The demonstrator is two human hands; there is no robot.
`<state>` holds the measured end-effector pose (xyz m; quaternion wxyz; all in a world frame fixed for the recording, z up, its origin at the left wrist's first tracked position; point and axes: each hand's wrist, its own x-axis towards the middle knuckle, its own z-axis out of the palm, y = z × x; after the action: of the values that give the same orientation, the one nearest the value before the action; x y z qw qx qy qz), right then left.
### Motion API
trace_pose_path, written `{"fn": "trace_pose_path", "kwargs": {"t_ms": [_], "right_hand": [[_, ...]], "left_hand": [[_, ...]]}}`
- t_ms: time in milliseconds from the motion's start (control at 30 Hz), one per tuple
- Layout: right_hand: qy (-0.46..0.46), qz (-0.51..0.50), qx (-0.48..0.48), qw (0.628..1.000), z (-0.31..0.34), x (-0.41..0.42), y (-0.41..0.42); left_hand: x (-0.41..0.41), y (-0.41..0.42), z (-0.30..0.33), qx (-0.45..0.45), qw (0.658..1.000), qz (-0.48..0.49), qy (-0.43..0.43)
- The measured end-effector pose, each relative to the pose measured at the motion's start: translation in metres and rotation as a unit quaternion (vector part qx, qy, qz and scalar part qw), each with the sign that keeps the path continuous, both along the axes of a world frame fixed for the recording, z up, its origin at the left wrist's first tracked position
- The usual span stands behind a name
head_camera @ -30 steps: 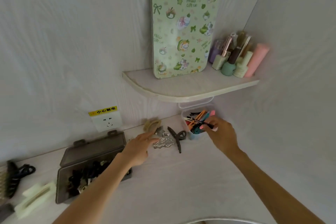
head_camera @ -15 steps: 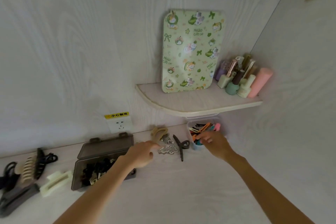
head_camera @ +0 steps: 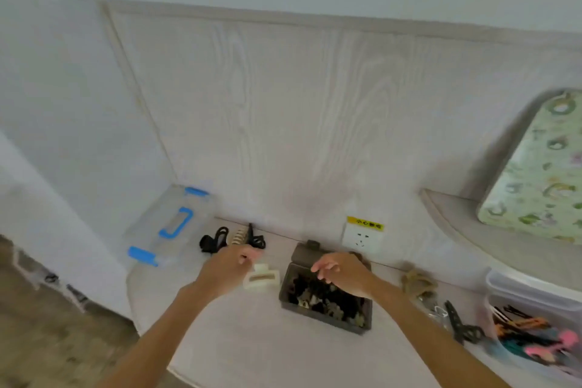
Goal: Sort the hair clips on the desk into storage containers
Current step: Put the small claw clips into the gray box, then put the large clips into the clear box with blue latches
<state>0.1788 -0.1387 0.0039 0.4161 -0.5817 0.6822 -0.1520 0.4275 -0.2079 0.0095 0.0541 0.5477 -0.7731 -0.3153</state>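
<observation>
A cream claw clip (head_camera: 261,280) lies on the desk just left of an open dark box (head_camera: 285,299) full of dark clips. My left hand (head_camera: 228,268) is at the cream clip's top with curled fingers; the blur hides whether it grips. My right hand (head_camera: 343,274) hovers over the dark box, fingers spread and empty. Black clips (head_camera: 214,241) and a beige claw clip (head_camera: 237,236) lie by the wall. At the right, a brown clip (head_camera: 419,285), a silver clip (head_camera: 436,309) and a black clip (head_camera: 458,323) lie near a clear container (head_camera: 516,290) of colourful clips.
A clear lidded box with blue latches (head_camera: 171,227) stands at the desk's far left corner. A wall socket (head_camera: 362,238) is behind the dark box. A corner shelf (head_camera: 466,227) with a green patterned board (head_camera: 541,173) overhangs the right. The desk edge (head_camera: 135,302) drops to the floor at left.
The view swung left. My left hand moved from the silver clip to the cream clip. My right hand left the clear container and now hangs over the dark box.
</observation>
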Motion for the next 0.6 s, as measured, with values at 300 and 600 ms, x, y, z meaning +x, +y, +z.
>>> {"fn": "trace_pose_path", "kwargs": {"t_ms": [300,600], "right_hand": [[0.044,0.126,-0.038,0.99,0.006,0.164,-0.115],[0.206,0.086,-0.171,0.96,-0.012,0.246,-0.214]], "left_hand": [[0.139,-0.054,-0.007,-0.167,0.975,0.146,-0.004],[0.174,-0.088,-0.06,-0.212,0.966,0.095,-0.109]]}}
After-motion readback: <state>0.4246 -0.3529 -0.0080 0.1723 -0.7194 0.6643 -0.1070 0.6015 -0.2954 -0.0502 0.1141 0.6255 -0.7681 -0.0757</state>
